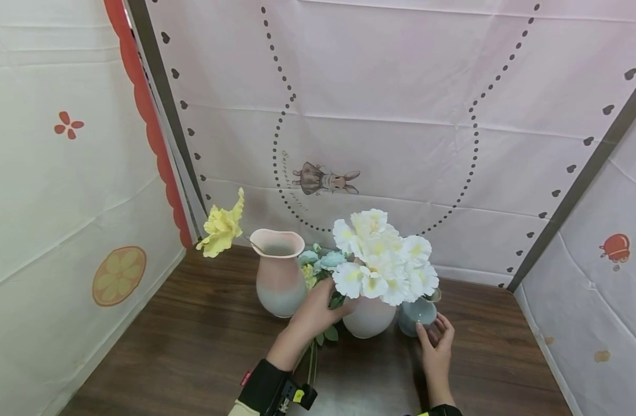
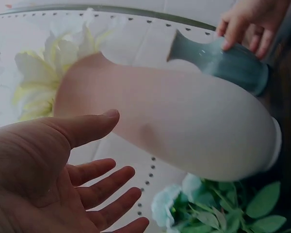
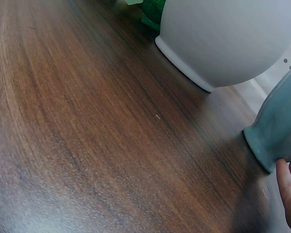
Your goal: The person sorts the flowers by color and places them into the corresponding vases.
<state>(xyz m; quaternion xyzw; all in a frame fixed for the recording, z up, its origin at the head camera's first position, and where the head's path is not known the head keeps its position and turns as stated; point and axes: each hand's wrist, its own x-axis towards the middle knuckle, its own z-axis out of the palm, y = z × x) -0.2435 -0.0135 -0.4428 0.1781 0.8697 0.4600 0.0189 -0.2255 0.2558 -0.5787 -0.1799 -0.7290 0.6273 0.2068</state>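
My left hand [image 1: 318,312] is beside a pink-and-white vase [image 1: 369,319] holding large white flowers [image 1: 385,260]. In the left wrist view the left hand's thumb and fingers are spread, with nothing held between them. My right hand [image 1: 436,344] has its thumb and fingers against the lower side of a small blue-green vase [image 1: 417,316], which stands upright on the table. The left wrist view shows that same vase [image 2: 218,58] beyond the pink-and-white one [image 2: 184,121]. In the right wrist view only fingertips [image 3: 286,179] show at its base.
A taller pink-and-grey vase [image 1: 280,277] with one yellow flower [image 1: 221,228] stands to the left. Between the two pink vases lie pale blue flowers [image 1: 331,260], with green stems [image 1: 312,364] stretching toward me over the dark wooden table [image 1: 193,346]. Printed cloth walls [image 1: 401,144] enclose the table.
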